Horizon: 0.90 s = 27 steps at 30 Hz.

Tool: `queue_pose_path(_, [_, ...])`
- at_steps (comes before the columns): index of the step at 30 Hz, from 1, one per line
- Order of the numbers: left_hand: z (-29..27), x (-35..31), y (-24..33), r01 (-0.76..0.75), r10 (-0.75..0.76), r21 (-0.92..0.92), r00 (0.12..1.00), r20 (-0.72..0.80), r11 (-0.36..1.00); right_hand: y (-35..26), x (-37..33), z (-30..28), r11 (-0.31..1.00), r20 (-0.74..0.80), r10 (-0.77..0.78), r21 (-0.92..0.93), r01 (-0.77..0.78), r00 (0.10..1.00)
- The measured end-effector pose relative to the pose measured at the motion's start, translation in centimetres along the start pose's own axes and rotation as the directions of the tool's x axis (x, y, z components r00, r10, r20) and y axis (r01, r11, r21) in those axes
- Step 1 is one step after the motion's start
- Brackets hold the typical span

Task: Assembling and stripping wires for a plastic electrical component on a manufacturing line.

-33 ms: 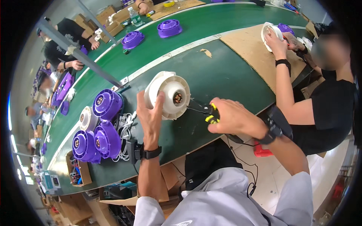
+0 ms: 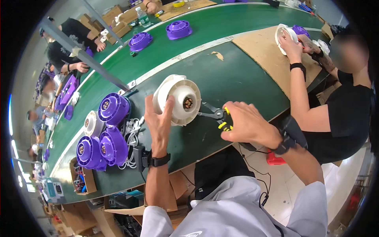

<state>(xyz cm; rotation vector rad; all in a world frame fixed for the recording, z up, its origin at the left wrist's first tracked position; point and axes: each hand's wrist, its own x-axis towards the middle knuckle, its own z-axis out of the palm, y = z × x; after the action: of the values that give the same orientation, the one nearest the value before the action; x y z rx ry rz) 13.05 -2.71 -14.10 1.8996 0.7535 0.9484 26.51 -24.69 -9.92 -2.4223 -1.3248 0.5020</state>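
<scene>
My left hand (image 2: pixel 158 120) grips a round white plastic housing (image 2: pixel 173 87) on the green table, thumb on its front and fingers round its left side. Copper-coloured wire or metal parts show inside the hub, at the middle of the ribbed ring. Just right of the housing, my right hand (image 2: pixel 252 124) is closed round pliers (image 2: pixel 216 114) with yellow-and-black handles. Their dark jaws are spread apart and point at the housing's right rim; whether they touch it I cannot tell. My right fingers partly hide the handles.
Purple housings (image 2: pixel 113 108) and a white one (image 2: pixel 92 123) stand left of me beside white cables (image 2: pixel 132 136). A small box of tools (image 2: pixel 83 179) sits at the table's left edge. Two purple housings (image 2: pixel 179 30) lie on the green belt. A co-worker (image 2: pixel 312 106) handles a white part at right.
The pliers' jaws look wider apart and clearer now. Everything in view has shifted slightly to the right; the left hand keeps its hold on the housing.
</scene>
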Motion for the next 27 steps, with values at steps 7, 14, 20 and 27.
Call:
queue_pose_path(7, [-0.2,-0.3,0.6,0.104,-0.103,-0.056,0.994,0.026,0.993,3.0,2.9,3.1,0.751,-0.442,0.184,0.640,0.164,0.878])
queue_pose_path(14, [-0.8,0.1,-0.1,0.138,-0.125,-0.115,0.986,0.113,0.984,5.0,4.4,7.1,0.789,-0.627,0.235,0.569,0.231,0.742])
queue_pose_path(20, [-1.1,0.0,0.4,0.101,-0.081,-0.126,0.985,0.156,0.987,5.3,3.7,6.7,0.888,-0.528,-0.029,0.377,0.264,0.849])
queue_pose_path(27, [-0.5,-0.1,-0.6,0.085,-0.066,-0.260,0.994,0.082,0.962,5.1,2.2,6.3,0.960,-0.406,-0.147,0.162,0.229,0.902])
